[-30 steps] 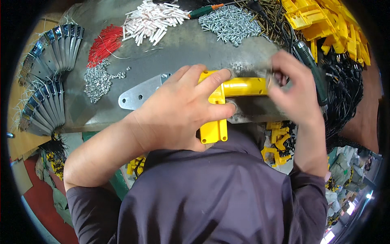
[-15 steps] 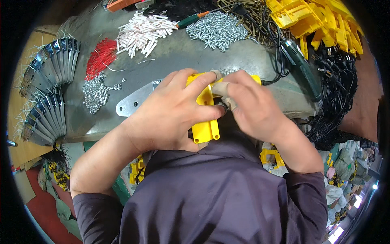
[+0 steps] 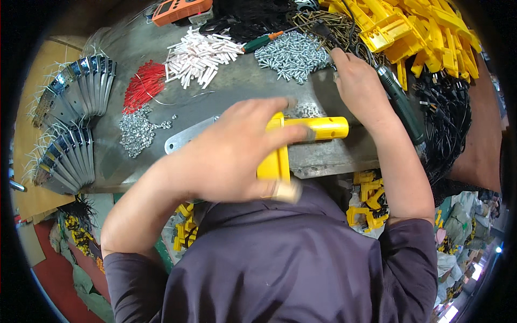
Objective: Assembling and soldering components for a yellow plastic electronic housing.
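Observation:
My left hand [image 3: 231, 148] is over a yellow plastic tool housing [image 3: 274, 164] at the table's near edge, its fingers spread and slightly blurred. A yellow tubular part [image 3: 323, 128] of the housing points right. On its left, a flat grey metal blade [image 3: 186, 137] with a rounded end shows beyond my hand. My right hand [image 3: 358, 81] reaches to the right edge of a pile of silver screws [image 3: 293, 56], beside long brass-coloured screws [image 3: 318, 24]. Its fingers are bent together; whatever they pinch is hidden.
White sleeves [image 3: 202, 56], red pieces [image 3: 144, 83] and silver nuts [image 3: 137, 132] lie in piles at left. A green-handled screwdriver [image 3: 258, 43] rests behind. A dark green corded tool [image 3: 401, 105] lies right, near black cables [image 3: 444, 121] and yellow housings [image 3: 409, 37]. Metal blades [image 3: 86, 86] stand far left.
My right hand has left the yellow housing and moved far and right to the screw piles. My left hand's fingers have spread from their hold on the housing. The view has shifted slightly.

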The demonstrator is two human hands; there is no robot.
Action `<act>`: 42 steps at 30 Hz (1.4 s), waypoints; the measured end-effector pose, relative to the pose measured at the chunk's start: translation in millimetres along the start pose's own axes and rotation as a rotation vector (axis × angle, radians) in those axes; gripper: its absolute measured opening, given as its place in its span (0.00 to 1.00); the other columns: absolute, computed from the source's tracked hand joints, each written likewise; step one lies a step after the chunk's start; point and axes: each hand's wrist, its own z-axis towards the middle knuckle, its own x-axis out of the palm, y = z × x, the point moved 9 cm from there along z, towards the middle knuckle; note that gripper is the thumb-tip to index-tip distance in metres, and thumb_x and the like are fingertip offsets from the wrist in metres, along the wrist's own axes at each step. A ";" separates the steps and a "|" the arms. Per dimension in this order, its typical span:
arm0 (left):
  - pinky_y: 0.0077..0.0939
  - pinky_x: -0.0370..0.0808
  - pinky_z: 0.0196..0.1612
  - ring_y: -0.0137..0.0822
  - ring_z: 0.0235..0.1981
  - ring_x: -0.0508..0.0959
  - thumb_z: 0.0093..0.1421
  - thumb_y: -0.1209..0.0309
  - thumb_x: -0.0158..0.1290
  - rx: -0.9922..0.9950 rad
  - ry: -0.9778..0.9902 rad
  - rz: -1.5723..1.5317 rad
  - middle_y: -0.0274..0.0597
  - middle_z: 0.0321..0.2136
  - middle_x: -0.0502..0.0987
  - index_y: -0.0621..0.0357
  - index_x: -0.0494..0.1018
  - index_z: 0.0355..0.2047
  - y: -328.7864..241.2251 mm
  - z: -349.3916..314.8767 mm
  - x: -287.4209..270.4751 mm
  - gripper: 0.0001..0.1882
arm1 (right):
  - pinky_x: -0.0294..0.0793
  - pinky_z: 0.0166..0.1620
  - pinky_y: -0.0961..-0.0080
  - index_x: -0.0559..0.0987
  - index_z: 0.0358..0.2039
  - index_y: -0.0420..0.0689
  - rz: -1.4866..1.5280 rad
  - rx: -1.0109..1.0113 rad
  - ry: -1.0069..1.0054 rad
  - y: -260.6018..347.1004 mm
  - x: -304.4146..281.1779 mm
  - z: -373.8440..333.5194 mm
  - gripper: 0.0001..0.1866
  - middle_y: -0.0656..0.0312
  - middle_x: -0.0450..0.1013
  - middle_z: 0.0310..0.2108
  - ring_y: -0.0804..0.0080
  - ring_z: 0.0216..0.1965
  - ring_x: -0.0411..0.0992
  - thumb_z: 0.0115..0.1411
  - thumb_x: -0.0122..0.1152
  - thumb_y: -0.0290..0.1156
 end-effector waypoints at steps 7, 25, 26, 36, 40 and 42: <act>0.45 0.71 0.41 0.58 0.39 0.73 0.49 0.73 0.56 -0.201 -0.290 0.118 0.59 0.35 0.74 0.61 0.67 0.44 82.0 56.7 -15.6 0.21 | 0.73 0.38 0.57 0.68 0.42 0.39 0.039 -0.145 -0.006 11.0 -0.7 7.3 0.18 0.45 0.73 0.29 0.45 0.34 0.73 0.49 0.49 0.15; 0.28 0.74 0.38 0.37 0.33 0.78 0.51 0.84 0.54 -0.276 -0.426 -0.399 0.44 0.30 0.75 0.62 0.63 0.38 24.5 -37.3 -20.7 0.16 | 0.71 0.44 0.79 0.69 0.48 0.36 1.208 0.175 0.486 117.9 -21.9 -76.5 0.22 0.63 0.70 0.35 0.77 0.39 0.70 0.51 0.57 0.14; 0.26 0.74 0.37 0.32 0.33 0.77 0.50 0.86 0.54 -0.194 -0.406 -0.425 0.42 0.30 0.74 0.60 0.63 0.36 10.3 -48.7 -17.9 0.16 | 0.72 0.44 0.79 0.70 0.48 0.36 1.152 0.157 0.455 113.6 -23.8 -69.4 0.21 0.63 0.70 0.35 0.77 0.39 0.71 0.51 0.59 0.15; 0.34 0.74 0.29 0.46 0.28 0.76 0.39 0.84 0.62 0.105 -0.383 -0.167 0.49 0.32 0.74 0.61 0.64 0.31 -39.5 -67.2 1.1 0.20 | 0.72 0.39 0.65 0.70 0.43 0.40 0.290 -0.176 0.156 59.3 5.0 20.8 0.18 0.51 0.73 0.31 0.54 0.33 0.73 0.49 0.56 0.17; 0.32 0.75 0.32 0.46 0.30 0.77 0.41 0.84 0.61 0.114 -0.423 -0.177 0.48 0.34 0.75 0.62 0.68 0.33 -40.1 -68.7 -4.2 0.19 | 0.72 0.39 0.65 0.69 0.44 0.41 0.239 -0.267 0.128 66.4 6.3 23.4 0.19 0.51 0.73 0.31 0.54 0.34 0.73 0.50 0.56 0.18; 0.32 0.75 0.34 0.44 0.31 0.77 0.41 0.84 0.61 0.065 -0.446 -0.198 0.48 0.34 0.76 0.62 0.69 0.35 -26.3 -65.5 -9.4 0.19 | 0.73 0.38 0.68 0.69 0.46 0.41 0.242 -0.293 0.108 65.1 2.4 23.3 0.21 0.53 0.73 0.30 0.58 0.33 0.73 0.50 0.56 0.18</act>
